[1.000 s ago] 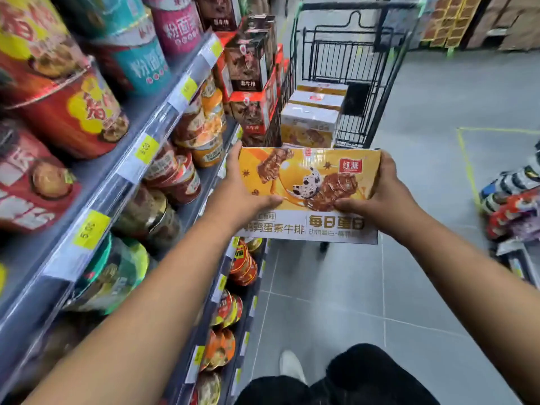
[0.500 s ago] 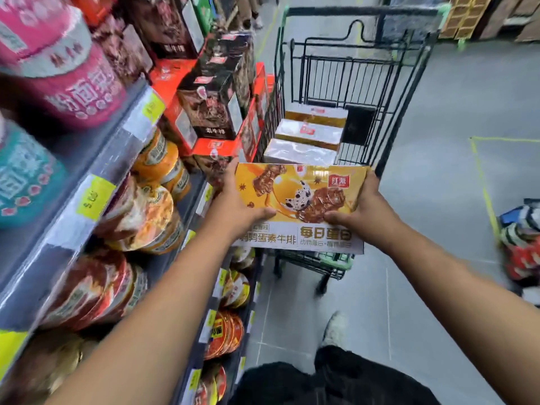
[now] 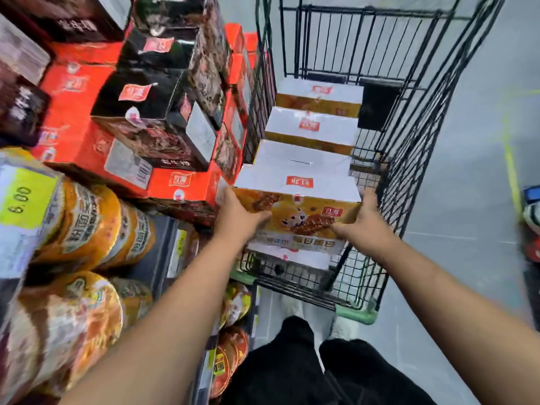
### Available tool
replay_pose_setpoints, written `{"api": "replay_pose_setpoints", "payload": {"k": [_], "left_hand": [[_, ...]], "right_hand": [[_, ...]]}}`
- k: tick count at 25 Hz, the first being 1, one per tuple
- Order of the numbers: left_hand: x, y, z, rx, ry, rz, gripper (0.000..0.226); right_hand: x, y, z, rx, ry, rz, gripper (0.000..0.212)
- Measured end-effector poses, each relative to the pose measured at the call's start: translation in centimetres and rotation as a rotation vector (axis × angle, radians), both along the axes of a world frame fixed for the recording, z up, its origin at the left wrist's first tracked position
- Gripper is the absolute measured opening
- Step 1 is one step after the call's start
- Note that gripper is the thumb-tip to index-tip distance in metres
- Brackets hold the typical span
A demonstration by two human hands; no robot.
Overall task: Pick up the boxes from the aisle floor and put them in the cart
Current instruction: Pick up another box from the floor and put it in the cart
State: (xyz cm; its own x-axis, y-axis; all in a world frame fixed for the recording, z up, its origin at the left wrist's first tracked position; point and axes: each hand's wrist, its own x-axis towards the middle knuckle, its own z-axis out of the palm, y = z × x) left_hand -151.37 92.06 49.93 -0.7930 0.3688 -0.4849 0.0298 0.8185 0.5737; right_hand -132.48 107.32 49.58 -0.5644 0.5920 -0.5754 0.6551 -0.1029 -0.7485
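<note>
Just right of the shelf's red and black cartons (image 3: 152, 112), the left hand (image 3: 233, 220) clamps the left end of a yellow snack box (image 3: 295, 200), thumb lying across the printed front and fingers hidden behind. The carton looks like stiff, glossy card: probably light enough for 1 hand, but wide, so the 2 short ends are the sensible places to hold. Squeezing the broad faces could dent them, and the sheen suggests it may slip in a loose grip. Its corners look square and undamaged.

The box has a plain white top with 1 small red logo, and a yellow-orange front showing a spotted cartoon cow, brown meat pieces and a white band of Chinese lettering along the bottom. It hangs over the near end of the wire cart (image 3: 409, 141), not yet set down. A white panel just below it may be another box; I cannot tell for sure.

The right hand (image 3: 365, 226) grips the right end in the same way, thumb on the front.

Beyond, 3 matching boxes (image 3: 311, 127) stand in a row inside the cart, the nearest touching or just behind the held one.
</note>
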Motion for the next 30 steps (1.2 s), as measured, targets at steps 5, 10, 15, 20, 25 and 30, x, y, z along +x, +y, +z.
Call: {"api": "replay_pose_setpoints", "payload": {"k": [5,10,15,20,25,30], "left_hand": [[-2.2,1.0,-4.6,0.170,-0.114,0.062,0.065],[-2.4,2.3,-7.1,0.201,-0.226,0.176,0.052],[-3.3,2.7,-8.1,0.064,-0.205,0.105,0.055],[-2.6,3.9,-6.8,-0.079,-0.120,0.047,0.067],[0.3,4.2,-4.2,-0.157,0.099,-0.299,0.071],[3.7,5.6,-2.9,-0.093,0.179,-0.537,0.066]], "right_hand": [[-2.1,0.0,-3.5,-0.078,-0.078,-0.099,0.062],[-1.9,-0.8,-5.8,-0.128,-0.060,-0.216,0.051],[-2.2,-0.6,-6.3,-0.116,-0.100,-0.172,0.052],[-2.2,0.3,-5.1,-0.111,-0.158,-0.085,0.064],[-0.2,0.7,-3.2,0.012,-0.160,-0.110,0.076],[5.4,-0.3,-0.5,0.251,-0.133,-0.288,0.071]]}}
